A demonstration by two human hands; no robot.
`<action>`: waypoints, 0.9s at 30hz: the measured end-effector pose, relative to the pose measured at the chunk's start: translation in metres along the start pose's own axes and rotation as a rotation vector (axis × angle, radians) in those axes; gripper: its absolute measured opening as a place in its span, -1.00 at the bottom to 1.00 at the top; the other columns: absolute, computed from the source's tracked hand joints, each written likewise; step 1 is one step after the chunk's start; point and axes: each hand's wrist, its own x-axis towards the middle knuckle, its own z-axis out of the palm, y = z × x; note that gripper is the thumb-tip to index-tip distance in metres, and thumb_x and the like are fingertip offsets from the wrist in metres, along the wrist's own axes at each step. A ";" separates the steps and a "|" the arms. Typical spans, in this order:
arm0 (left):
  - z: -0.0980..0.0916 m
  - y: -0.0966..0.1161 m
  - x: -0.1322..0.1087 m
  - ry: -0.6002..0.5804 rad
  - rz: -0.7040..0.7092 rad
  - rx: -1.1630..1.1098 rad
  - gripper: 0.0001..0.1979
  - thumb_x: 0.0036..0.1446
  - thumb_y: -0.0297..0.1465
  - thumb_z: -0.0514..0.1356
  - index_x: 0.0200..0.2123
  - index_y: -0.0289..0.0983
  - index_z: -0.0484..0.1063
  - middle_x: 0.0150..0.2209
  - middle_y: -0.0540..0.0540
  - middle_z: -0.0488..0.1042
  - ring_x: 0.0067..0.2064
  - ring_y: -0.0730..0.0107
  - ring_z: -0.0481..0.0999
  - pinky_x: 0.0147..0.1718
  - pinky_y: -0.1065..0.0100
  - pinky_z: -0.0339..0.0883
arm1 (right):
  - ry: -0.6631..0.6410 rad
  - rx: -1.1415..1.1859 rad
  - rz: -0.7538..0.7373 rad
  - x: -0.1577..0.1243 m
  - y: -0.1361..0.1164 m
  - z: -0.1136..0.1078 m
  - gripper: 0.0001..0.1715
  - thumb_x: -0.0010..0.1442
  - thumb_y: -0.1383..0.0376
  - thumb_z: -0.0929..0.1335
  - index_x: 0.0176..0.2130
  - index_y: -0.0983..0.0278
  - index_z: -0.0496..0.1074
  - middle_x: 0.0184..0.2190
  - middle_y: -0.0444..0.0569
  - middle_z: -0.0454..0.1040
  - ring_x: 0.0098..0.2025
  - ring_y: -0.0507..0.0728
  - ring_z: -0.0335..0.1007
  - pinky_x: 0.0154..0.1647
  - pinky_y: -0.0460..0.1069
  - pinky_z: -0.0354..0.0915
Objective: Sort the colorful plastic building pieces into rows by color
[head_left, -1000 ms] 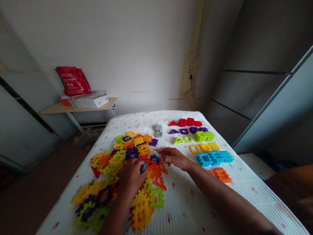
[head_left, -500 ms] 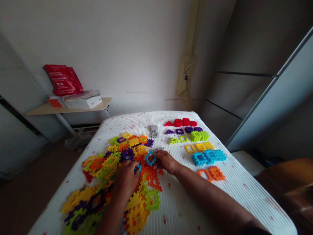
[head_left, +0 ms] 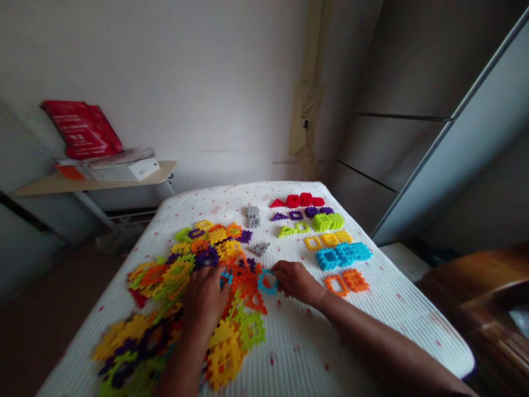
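Note:
My right hand pinches the edge of a light blue square-frame interlocking tile, held just right of the mixed pile. Over the pile, my left hand is curled, its fingers closed about another light blue tile, mostly hidden by the hand. Orange tiles lie between the two hands. Lime green tiles and yellow tiles sit nearer to me, beside my left forearm. A grey triangular tile rests beyond my right hand.
Tiles sorted by colour stand at right: red, purple, lime green, yellow, light blue, orange. Grey tiles lie farther back. A side table bears a red bag.
My right hand has drawn the light blue frame tile to the right, away from the pile. The grey triangle now shows fully. My left hand stays over the pile; the whole view has shifted slightly.

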 end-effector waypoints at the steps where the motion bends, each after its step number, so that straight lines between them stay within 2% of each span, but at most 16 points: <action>1: -0.001 0.001 0.000 0.004 -0.006 -0.001 -0.64 0.08 -0.39 0.09 -0.03 -0.25 0.42 -0.13 -0.15 0.46 -0.09 0.16 0.38 -0.07 0.25 0.22 | 0.024 -0.110 -0.024 -0.004 0.001 -0.002 -0.74 0.24 0.33 0.18 -0.21 0.30 0.41 -0.57 -0.13 0.41 -0.62 -0.03 0.31 -0.58 -0.15 0.20; 5: -0.002 0.002 0.000 0.023 -0.018 0.004 -0.62 0.07 -0.40 0.09 -0.01 -0.24 0.41 -0.14 -0.15 0.46 -0.09 0.16 0.37 -0.07 0.25 0.21 | 0.181 -0.451 -0.101 -0.014 0.003 -0.005 -0.72 0.19 0.36 0.27 -0.08 0.31 0.41 -0.29 0.04 0.50 -0.30 0.08 0.45 -0.27 -0.07 0.29; 8: -0.001 0.002 0.001 0.012 -0.015 0.009 -0.63 0.07 -0.44 0.08 -0.02 -0.21 0.41 -0.16 -0.13 0.48 -0.09 0.18 0.38 -0.07 0.26 0.20 | 0.189 -0.529 -0.124 -0.019 0.001 -0.006 -0.66 0.16 0.28 0.32 -0.04 0.30 0.39 -0.16 0.07 0.46 -0.23 0.11 0.45 -0.20 -0.05 0.30; 13: 0.000 0.002 0.001 -0.006 0.003 -0.008 -0.64 0.07 -0.45 0.07 -0.05 -0.19 0.43 -0.17 -0.12 0.49 -0.10 0.19 0.39 -0.10 0.26 0.20 | 0.163 -0.572 -0.185 -0.023 0.000 0.001 -0.47 -0.01 0.20 0.43 -0.03 0.28 0.36 -0.12 0.04 0.41 -0.14 0.15 0.39 -0.16 -0.03 0.31; 20: 0.001 0.002 0.002 -0.004 0.021 -0.002 -0.65 0.07 -0.44 0.07 -0.06 -0.21 0.45 -0.18 -0.13 0.49 -0.13 0.16 0.41 -0.14 0.26 0.22 | 0.131 -0.627 -0.167 -0.016 0.002 0.013 -0.58 0.00 0.29 0.39 -0.09 0.25 0.38 -0.19 0.01 0.44 -0.15 0.14 0.35 -0.16 -0.05 0.28; 24: 0.003 -0.001 0.003 0.009 0.049 0.009 -0.65 0.07 -0.43 0.05 -0.07 -0.21 0.45 -0.18 -0.12 0.50 -0.15 0.17 0.42 -0.15 0.26 0.24 | 0.112 -0.591 -0.191 -0.019 -0.003 0.006 -0.49 -0.01 0.31 0.40 -0.02 0.22 0.35 -0.14 0.00 0.44 -0.11 0.14 0.35 -0.12 -0.04 0.28; 27: 0.006 -0.003 0.003 0.022 0.063 0.008 -0.65 0.09 -0.41 0.03 -0.08 -0.22 0.46 -0.19 -0.14 0.50 -0.16 0.17 0.43 -0.15 0.26 0.25 | 0.169 -0.566 -0.228 -0.025 -0.007 -0.008 -0.46 0.00 0.26 0.43 0.00 0.25 0.34 -0.13 0.04 0.43 -0.12 0.16 0.36 -0.13 -0.01 0.30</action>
